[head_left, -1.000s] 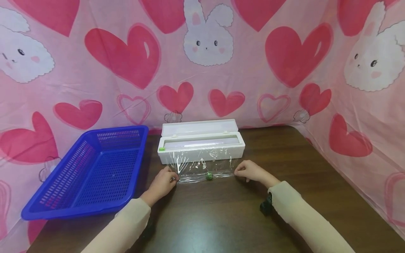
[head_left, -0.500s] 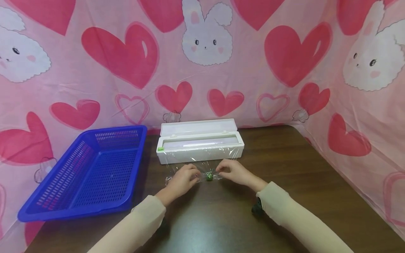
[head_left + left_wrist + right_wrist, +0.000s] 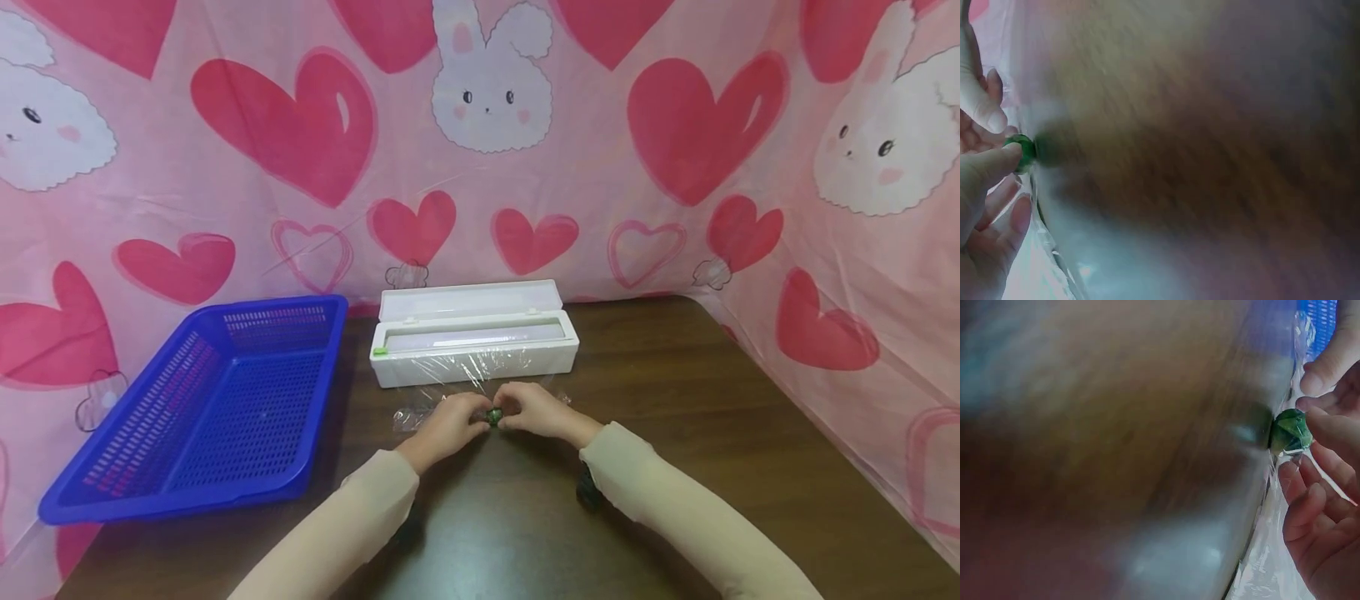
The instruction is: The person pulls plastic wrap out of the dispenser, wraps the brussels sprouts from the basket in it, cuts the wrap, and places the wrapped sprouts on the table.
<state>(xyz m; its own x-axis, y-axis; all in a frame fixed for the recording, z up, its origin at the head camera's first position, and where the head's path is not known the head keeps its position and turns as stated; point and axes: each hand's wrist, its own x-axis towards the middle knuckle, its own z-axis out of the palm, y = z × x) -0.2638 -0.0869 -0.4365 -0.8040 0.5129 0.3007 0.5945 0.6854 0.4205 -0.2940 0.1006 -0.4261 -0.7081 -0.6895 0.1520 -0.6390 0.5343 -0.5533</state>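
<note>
Both my hands have come in from the two ends of the plastic film to its middle: a second ago they pinched the far corners of the sheet, well apart, and now my left hand [image 3: 447, 425] and my right hand [image 3: 534, 410] meet around the small green bead [image 3: 494, 416], fingertips touching it from either side. The film [image 3: 480, 379] has gathered with them, so the flat, stretched sheet is now bunched toward the bead, with a loose crumple left lying on the table [image 3: 675, 467] beside my left hand. In the right wrist view the bead [image 3: 1290, 431] sits between my curled fingers [image 3: 1335, 434] with film around it, and in the left wrist view my thumb and finger close on it [image 3: 1021, 153] from the other side. I judge that the bead is now being wrapped up in the film rather than merely lying under it. It rests on the table just in front of the white film dispenser [image 3: 474, 342], whose lid stands open; the sheet looks to run back to the box. The blue basket [image 3: 210, 400] sits to the left, apart from my hands.
</note>
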